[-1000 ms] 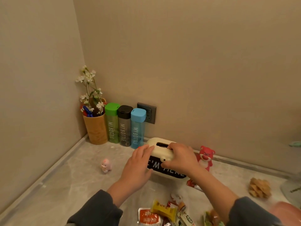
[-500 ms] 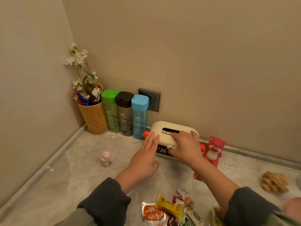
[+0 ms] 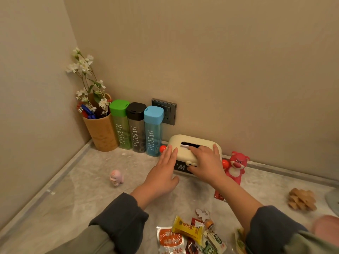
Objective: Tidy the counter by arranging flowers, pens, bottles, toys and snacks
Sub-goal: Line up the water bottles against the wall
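Note:
A cream tissue box with a black front stands against the back wall, right of the bottles. My right hand lies over its top and front, gripping it. My left hand rests flat with fingers apart against the box's left end. Green, black and blue bottles stand in a row in the corner beside a wooden holder with white flowers and pens. A red bear toy stands just right of the box. A small pink toy sits alone on the counter.
Snack packets lie in a heap at the near edge. A wooden puzzle piece sits at the right. A wall socket is behind the blue bottle. A raised ledge runs along the walls.
The tissue box has been pushed back toward the wall, ending next to the blue bottle. Both hands moved forward with it.

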The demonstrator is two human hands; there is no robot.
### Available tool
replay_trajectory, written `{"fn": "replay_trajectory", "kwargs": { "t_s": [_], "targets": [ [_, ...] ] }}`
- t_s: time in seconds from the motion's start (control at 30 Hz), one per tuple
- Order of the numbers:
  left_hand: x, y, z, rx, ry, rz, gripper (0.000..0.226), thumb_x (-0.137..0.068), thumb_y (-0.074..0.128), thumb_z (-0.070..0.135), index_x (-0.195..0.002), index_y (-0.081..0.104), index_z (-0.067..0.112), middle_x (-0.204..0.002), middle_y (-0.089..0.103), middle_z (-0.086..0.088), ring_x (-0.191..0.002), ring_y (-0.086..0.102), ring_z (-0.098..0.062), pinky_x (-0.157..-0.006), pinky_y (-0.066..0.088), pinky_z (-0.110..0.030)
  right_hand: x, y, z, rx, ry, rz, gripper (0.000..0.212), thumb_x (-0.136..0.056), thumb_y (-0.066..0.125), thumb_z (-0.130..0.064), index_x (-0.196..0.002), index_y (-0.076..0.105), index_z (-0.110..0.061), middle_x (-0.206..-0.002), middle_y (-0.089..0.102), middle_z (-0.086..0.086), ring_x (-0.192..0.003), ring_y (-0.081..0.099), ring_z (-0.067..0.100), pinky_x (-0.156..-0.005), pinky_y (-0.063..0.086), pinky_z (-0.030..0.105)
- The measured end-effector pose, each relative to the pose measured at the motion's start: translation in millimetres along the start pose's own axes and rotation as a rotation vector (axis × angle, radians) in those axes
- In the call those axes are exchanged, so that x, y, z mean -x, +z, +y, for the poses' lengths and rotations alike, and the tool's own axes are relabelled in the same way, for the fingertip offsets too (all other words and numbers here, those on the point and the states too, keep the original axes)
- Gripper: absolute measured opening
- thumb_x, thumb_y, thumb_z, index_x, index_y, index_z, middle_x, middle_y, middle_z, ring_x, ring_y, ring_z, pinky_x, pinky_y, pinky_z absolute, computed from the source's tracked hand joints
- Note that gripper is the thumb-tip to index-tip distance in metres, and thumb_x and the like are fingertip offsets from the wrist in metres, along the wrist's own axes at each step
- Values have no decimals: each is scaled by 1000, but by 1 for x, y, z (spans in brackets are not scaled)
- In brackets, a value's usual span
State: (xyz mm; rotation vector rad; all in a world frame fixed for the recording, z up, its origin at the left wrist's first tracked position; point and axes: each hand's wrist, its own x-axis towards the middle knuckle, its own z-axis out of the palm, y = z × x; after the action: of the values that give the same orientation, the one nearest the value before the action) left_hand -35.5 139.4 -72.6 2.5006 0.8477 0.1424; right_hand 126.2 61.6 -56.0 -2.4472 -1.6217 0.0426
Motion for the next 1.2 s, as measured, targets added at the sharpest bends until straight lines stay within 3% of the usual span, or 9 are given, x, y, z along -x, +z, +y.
{"fn": "replay_trajectory", "kwargs": {
  "t_s": [0.17, 0.33, 0.47, 0.6, 0.67, 0.73, 0.83, 1.0, 1.2],
  "targets": [
    [7, -3, 1, 52, 0, 50, 96, -90, 59, 32, -150, -17, 29, -158, -23, 8, -146, -16, -11, -118, 10, -33, 10, 3, -8, -14, -17, 71, 79, -75, 68, -43, -146, 37, -28, -130, 46, 0, -127, 38, 23, -119, 12, 52],
    [31, -14, -17, 4, -76, 159, 84, -91, 57, 36, -153, 1, 30, -161, -12, 6, -148, -13, -15, -120, 5, -39, 37, 12, -31, -217, -78, 308, 67, -74, 71, -33, -137, 50, -26, -134, 46, -1, -129, 35, 20, -112, 32, 48],
    [53, -21, -44, -190, -239, 166, 64, -91, 55, 41, -147, 26, 36, -162, -7, 1, -148, -15, -23, -118, -7, -48, 59, 15, -62, -343, -83, 243, 60, -80, 68, -29, -137, 49, -28, -136, 43, -6, -132, 34, 13, -112, 31, 31],
    [74, -27, -72, -242, -293, 175, 59, -90, 56, 33, -143, 33, 39, -162, -2, -1, -148, -14, -27, -114, -13, -53, 68, 21, -88, -420, -32, 178, 62, -83, 68, -29, -141, 45, -29, -138, 41, -10, -130, 35, 7, -107, 31, 20],
    [80, -28, -84, -211, -313, 186, 59, -90, 57, 25, -143, 34, 37, -161, 4, -2, -148, -7, -27, -117, -6, -49, 71, 24, -99, -439, -3, 135, 62, -85, 66, -29, -143, 42, -30, -141, 39, -10, -132, 34, 7, -109, 33, 23],
    [85, -28, -94, -128, -318, 197, 56, -90, 58, 17, -140, 39, 34, -158, 14, -1, -147, 9, -24, -119, 15, -40, 74, 29, -107, -455, 28, 95, 62, -87, 65, -30, -144, 40, -32, -144, 38, -11, -135, 33, 7, -109, 32, 23],
    [93, -25, -108, -45, -253, 220, 47, -91, 55, 8, -131, 49, 32, -146, 33, 4, -134, 33, -16, -106, 39, -28, 81, 35, -117, -474, 82, 59, 61, -87, 64, -31, -143, 39, -35, -144, 37, -12, -134, 34, 7, -107, 32, 23],
    [99, -24, -112, -8, -111, 224, 25, -96, 51, 20, -117, 55, 34, -127, 51, 11, -120, 43, -9, -94, 40, -21, 92, 44, -125, -485, 184, 52, 57, -87, 64, -28, -140, 43, -35, -142, 42, -12, -132, 36, 6, -105, 31, 20],
    [93, -13, -93, 167, -48, 113, 30, -93, 57, 37, -123, 54, 37, -125, 57, 15, -113, 50, -5, -95, 42, -20, 119, 44, -119, -511, 326, 134, 52, -87, 61, -21, -136, 49, -32, -133, 49, -12, -127, 41, 6, -101, 33, 18]
  ]
}}
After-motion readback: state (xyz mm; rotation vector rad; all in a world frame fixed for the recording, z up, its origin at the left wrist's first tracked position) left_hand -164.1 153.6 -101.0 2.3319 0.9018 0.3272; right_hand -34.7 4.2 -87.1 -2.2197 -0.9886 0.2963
